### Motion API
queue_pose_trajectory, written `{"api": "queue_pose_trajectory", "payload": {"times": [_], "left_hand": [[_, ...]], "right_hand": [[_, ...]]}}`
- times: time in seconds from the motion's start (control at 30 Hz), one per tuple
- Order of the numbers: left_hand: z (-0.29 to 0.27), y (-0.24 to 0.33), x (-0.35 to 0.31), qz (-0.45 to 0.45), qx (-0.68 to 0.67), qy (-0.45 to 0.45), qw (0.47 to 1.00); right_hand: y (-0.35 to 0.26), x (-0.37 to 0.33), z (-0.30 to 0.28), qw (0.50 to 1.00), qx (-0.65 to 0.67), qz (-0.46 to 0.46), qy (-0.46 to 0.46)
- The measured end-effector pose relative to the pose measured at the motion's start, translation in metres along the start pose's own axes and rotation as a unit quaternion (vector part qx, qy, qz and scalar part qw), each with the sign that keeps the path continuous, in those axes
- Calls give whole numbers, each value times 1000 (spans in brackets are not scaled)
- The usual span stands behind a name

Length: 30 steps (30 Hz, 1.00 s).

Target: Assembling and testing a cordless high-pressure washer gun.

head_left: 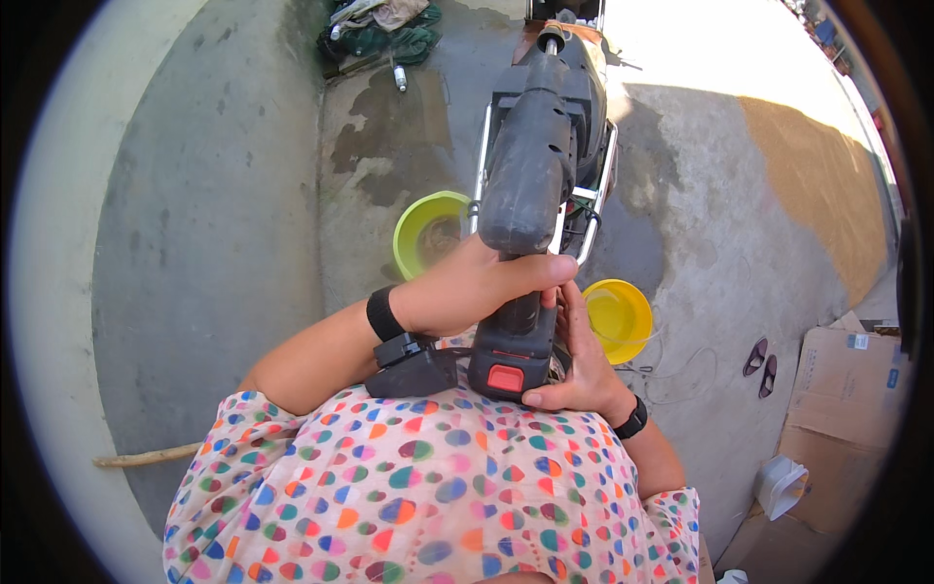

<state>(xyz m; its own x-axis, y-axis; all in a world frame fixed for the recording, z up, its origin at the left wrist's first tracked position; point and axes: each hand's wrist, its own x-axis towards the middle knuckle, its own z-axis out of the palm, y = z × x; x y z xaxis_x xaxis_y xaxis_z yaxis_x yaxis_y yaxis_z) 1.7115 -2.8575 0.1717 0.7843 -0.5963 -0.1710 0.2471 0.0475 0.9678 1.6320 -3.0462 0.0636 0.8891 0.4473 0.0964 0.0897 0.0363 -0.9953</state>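
Observation:
A black cordless pressure washer gun [525, 190] points away from me, its narrow nozzle at the far end. My left hand [467, 284] is wrapped round its grip just below the body, thumb lying across the back. Against the right side of the battery pack [511, 370], which has a red button, my right hand [584, 360] is closed, with its thumb at the lower corner. Some of its fingers are hidden behind the grip. Beyond the gun stands a motorbike [589, 107] with chrome side bars, partly covered by the gun.
A green basin [413, 234] stands left of the motorbike, a yellow bucket [637, 321] to the right. Clear thin hose [700, 375] loops over the concrete. Dark sandals [762, 365], flattened cardboard [846, 389] and spread grain [817, 185] lie right. A wall [214, 195] runs along the left.

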Motion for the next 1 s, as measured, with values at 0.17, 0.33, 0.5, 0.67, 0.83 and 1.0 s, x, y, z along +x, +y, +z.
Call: {"api": "queue_pose_trajectory", "payload": {"times": [0.17, 0.33, 0.5, 0.67, 0.83, 1.0], "left_hand": [[0, -7, -20, -34, -85, -18, 996], [12, -19, -16, -11, -85, -3, 996], [28, -34, -7, -16, -116, -6, 993], [17, -28, -2, 11, -207, 61, 976], [19, -32, -2, 75, -251, 99, 960], [59, -42, -9, 164, -258, 127, 944]], "right_hand": [[-14, -16, 12, 1000, 19, 8, -12], [-20, -21, 0, 998, 35, -6, -46], [-13, -35, -13, 999, 17, 30, -37], [-35, -38, -17, 997, 20, 71, 8], [-56, -28, -31, 987, -157, -18, 42], [-75, -6, -16, 979, -192, -28, 68]]}}
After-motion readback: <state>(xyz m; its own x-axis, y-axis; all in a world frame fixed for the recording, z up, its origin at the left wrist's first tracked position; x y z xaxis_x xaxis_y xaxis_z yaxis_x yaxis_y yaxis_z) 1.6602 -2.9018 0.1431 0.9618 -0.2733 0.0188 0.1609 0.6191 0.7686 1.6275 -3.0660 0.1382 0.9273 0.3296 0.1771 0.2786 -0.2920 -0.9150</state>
